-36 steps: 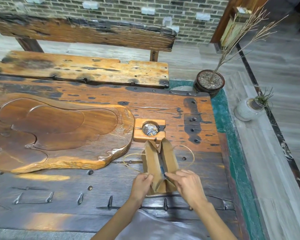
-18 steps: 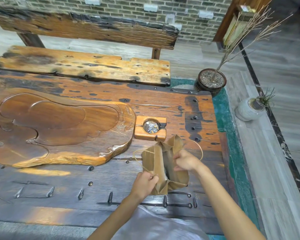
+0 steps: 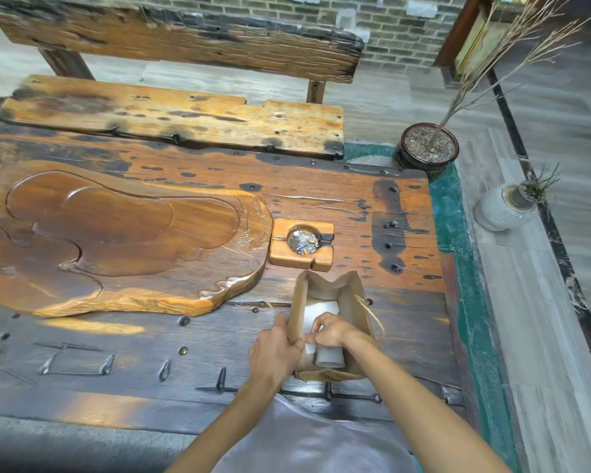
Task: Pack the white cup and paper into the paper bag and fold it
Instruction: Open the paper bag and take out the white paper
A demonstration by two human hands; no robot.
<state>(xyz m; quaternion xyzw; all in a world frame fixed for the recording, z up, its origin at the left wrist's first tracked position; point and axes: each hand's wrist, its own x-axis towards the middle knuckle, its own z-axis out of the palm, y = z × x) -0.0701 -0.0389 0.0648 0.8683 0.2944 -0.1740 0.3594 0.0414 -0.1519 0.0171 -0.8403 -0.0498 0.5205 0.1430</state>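
Note:
The brown paper bag [image 3: 352,295] stands on the dark wooden table [image 3: 116,353] with its mouth spread wide toward me. My left hand [image 3: 273,353] grips the bag's left rim. My right hand [image 3: 331,331] is inside the bag, fingers curled round the white cup [image 3: 330,357], whose lower end shows beneath the hand. White paper [image 3: 318,312] lies in the bag just beyond the hand. A twine handle [image 3: 372,315] hangs along the bag's right side.
A wooden ashtray block [image 3: 321,261] sits just behind the bag. A large carved wooden slab [image 3: 116,233] fills the table's left. A bench [image 3: 185,121] stands beyond. A potted twig plant [image 3: 427,151] and a white vase [image 3: 498,209] stand to the right of the table's right edge.
The bag went from nearly flat to wide open. My right hand left the near edge, pulled the far rim, then went down inside onto the cup. My left hand stayed on the left rim.

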